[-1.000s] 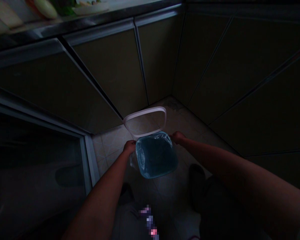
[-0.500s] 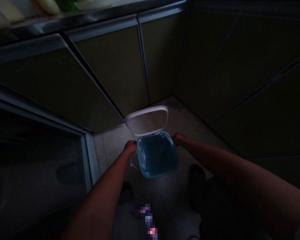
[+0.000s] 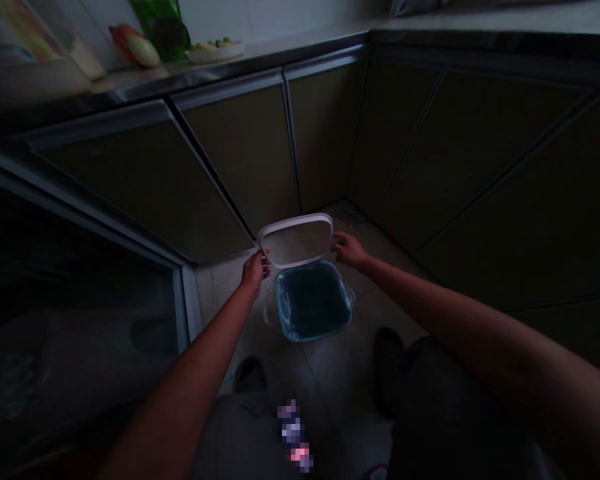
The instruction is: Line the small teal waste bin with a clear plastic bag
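Note:
A blue-green trash bin (image 3: 316, 334) stands on the floor between my feet, its mouth facing up. A clear plastic bag (image 3: 347, 299) lines it, and the film hangs over the edge on both sides. The bin's pale pinkish rim ring (image 3: 296, 221) is tilted up behind the mouth. My left hand (image 3: 253, 272) is at the ring's left side, fingers curled around its edge. On the opposite side, my right hand (image 3: 349, 251) pinches the ring's right edge between thumb and fingers. Darkness blurs the exact finger contact.
Cabinets (image 3: 240, 147) meet in a corner beyond the bin. Above them, the counter (image 3: 280, 48) bears onions (image 3: 143, 51), a green container (image 3: 165, 30) and a white dish (image 3: 215, 53) of food. A framed glass door (image 3: 183, 303) stands at left. My shoes (image 3: 387, 360) flank the bin.
Both hands have left the bin's sides and moved up and forward to the rim ring. The bag film now hangs loose at the right. My view has tilted up, showing more counter.

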`<state>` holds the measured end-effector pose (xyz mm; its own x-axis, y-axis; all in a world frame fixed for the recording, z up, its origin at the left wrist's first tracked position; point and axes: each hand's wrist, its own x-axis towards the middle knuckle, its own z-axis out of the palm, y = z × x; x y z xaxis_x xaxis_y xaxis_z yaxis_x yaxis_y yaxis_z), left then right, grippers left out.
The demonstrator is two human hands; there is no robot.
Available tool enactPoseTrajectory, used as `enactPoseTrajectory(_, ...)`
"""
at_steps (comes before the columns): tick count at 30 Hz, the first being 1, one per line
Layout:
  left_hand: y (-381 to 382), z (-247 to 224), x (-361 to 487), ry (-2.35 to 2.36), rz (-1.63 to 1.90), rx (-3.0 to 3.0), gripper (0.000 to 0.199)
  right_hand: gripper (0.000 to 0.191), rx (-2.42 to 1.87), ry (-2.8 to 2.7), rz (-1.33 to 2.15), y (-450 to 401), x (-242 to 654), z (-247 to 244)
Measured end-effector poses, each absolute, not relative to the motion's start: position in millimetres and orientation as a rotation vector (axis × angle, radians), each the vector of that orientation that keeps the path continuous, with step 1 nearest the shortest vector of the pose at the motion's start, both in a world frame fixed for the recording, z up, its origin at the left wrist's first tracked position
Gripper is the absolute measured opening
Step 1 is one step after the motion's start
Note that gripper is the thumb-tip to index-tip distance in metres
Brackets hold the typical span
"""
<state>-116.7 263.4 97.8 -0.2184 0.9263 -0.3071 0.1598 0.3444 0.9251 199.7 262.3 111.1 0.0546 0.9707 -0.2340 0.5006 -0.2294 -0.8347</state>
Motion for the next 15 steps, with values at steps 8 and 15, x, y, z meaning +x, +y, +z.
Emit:
enactPoseTrajectory(8, 191.1, 106.4, -123.0, 1.584, 0.761, 1.103, 0.064, 0.042, -1.821, -1.481, 1.270, 201.6, 204.9, 129.5)
enactPoseTrajectory(15, 127.6, 75.8, -162.1, 1.603, 0.084, 1.931, 0.074, 0.051, -2.051, -2.324, 1.043, 149.0, 236.1, 89.1)
